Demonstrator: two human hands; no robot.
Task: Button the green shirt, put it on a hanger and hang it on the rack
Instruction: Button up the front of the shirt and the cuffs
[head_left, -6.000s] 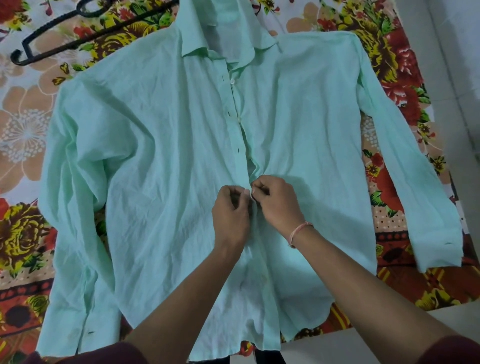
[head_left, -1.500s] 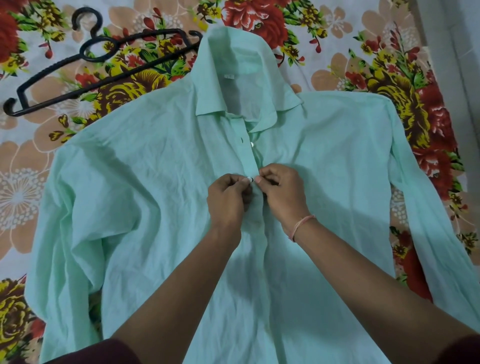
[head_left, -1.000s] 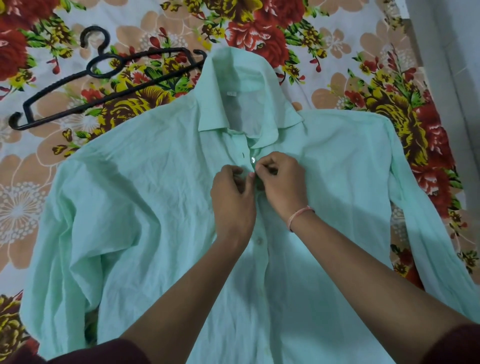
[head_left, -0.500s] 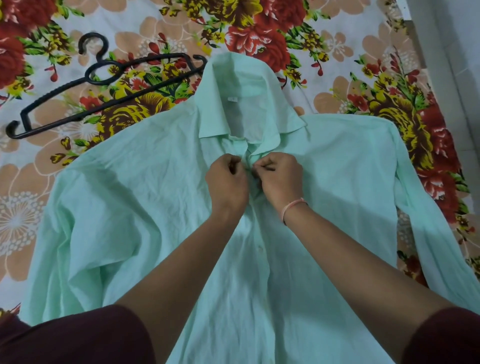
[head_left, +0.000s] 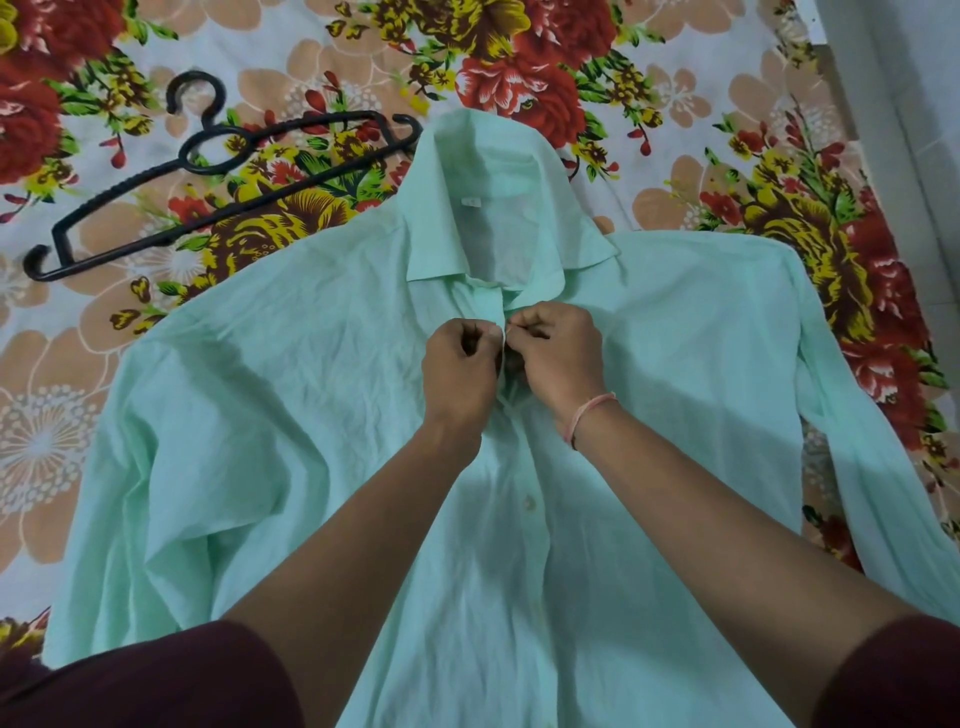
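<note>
Just below the collar (head_left: 441, 208), left hand (head_left: 460, 374) and right hand (head_left: 558, 358) pinch front edges of the green shirt (head_left: 291, 415).

Left hand (head_left: 460, 374) and right hand (head_left: 558, 358) have climbed the green shirt (head_left: 291, 415) to just under its collar (head_left: 441, 223).

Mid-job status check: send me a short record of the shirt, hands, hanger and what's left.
green shirt: spread front up on floral sheet, collar at far end
left hand: pinches the front edge just below collar
right hand: pinches the opposite edge, facing the left
button: one shows lower down the closed front
hanger: black, lies on sheet beside collar, untouched
left to do: hanger, rack; rack not in view
</note>
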